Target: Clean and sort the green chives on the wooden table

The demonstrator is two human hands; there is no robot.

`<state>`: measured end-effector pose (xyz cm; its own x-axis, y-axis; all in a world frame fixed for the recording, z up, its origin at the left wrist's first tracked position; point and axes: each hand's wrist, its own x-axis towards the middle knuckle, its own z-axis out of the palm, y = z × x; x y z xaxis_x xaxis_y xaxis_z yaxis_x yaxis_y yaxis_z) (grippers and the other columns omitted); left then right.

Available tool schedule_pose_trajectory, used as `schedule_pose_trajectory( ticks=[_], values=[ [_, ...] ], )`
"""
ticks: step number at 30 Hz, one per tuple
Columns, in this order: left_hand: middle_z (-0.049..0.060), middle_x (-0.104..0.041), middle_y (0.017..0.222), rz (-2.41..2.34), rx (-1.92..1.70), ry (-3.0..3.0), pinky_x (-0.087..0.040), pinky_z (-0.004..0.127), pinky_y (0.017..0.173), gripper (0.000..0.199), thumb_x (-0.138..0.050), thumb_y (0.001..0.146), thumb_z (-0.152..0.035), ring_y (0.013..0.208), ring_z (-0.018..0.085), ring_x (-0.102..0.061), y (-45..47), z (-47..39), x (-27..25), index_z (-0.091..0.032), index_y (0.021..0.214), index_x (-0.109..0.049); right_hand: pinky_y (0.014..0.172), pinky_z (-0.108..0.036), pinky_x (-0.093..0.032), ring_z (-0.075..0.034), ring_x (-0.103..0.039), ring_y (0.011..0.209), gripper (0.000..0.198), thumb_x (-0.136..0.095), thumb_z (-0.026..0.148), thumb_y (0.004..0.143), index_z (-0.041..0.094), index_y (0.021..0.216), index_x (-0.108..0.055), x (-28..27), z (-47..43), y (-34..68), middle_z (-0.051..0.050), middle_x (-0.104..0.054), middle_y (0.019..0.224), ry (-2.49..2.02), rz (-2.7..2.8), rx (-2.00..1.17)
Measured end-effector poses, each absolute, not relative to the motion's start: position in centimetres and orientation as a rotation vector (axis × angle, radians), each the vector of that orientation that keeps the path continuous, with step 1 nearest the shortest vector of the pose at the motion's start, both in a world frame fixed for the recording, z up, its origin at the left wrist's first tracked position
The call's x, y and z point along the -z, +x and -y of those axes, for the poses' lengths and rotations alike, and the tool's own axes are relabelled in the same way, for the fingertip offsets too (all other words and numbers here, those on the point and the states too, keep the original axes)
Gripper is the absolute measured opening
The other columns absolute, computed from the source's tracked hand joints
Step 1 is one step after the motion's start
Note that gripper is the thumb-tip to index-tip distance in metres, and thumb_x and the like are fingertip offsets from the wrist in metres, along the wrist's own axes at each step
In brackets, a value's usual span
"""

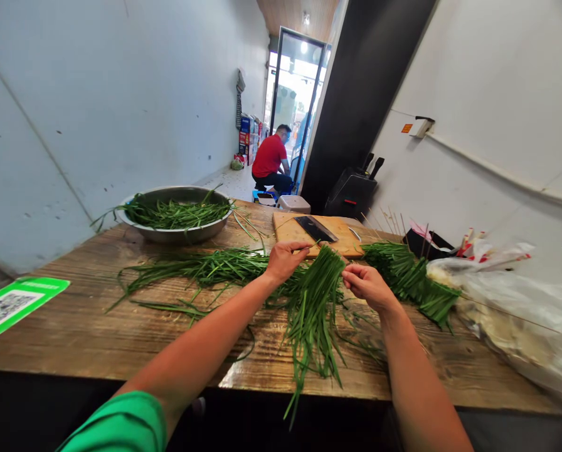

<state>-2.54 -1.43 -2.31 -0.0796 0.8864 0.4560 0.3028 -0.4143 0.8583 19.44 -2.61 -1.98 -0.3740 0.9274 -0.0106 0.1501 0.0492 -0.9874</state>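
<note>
My left hand [286,260] is closed in a pinch at the top left of a hanging bunch of garlic chives [316,307]; a thin green stalk seems to be at its fingertips. On the other side of the bunch, my right hand [368,284] pinches what looks like a thin skewer [343,256], mostly hidden by the chives. The long leaves droop towards the table's front edge. Behind my left forearm lies a loose pile of chives [215,267]. Several skewered bunches of chives [408,276] lie to the right of my right hand.
Beyond my hands, a cleaver [316,228] rests on a cutting board [283,226]. A metal basin [187,236] of chives stands at the back left of the wooden table [88,307]. Plastic bags [520,314] lie at right. A person in red [269,157] crouches near the door.
</note>
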Motion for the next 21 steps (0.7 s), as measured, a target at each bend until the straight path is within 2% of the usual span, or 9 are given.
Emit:
schedule_pose_trajectory(
  ticks=[15,18,21],
  values=[
    [0.005,-0.070,0.086,-1.148,-1.443,1.696,-0.048,0.028,0.081,0.022,-0.062,0.068,-0.028,0.083,0.018,-0.064,-1.8,1.4,3.0,-0.017,0.086,-0.071,0.034,-0.017,-0.013,-0.001,-0.027,0.033,0.029,-0.062,0.042,0.067,0.016,0.064,-0.052,2.5,2.4,19.2,0.006,-0.046,0.048,-1.133,1.664,-1.355],
    [0.006,-0.070,0.088,-1.108,-1.400,1.742,-0.047,0.029,0.083,0.023,-0.061,0.069,-0.028,0.085,0.018,-0.064,-2.1,1.4,2.8,-0.017,0.087,-0.071,0.034,-0.017,-0.013,-0.001,-0.027,0.034,0.029,-0.062,0.043,0.067,0.016,0.065,-0.053,2.3,2.3,19.6,0.006,-0.046,0.048,-1.139,1.661,-1.332],
    [0.007,-0.069,0.093,-1.167,-1.510,1.643,-0.045,0.030,0.087,0.028,-0.058,0.072,-0.032,0.091,0.018,-0.061,-3.4,1.3,1.9,-0.015,0.091,-0.069,0.035,-0.018,-0.013,-0.001,-0.026,0.035,0.028,-0.063,0.042,0.069,0.015,0.070,-0.054,1.8,2.5,20.8,0.006,-0.047,0.050,-1.079,1.653,-1.320]
  ],
)
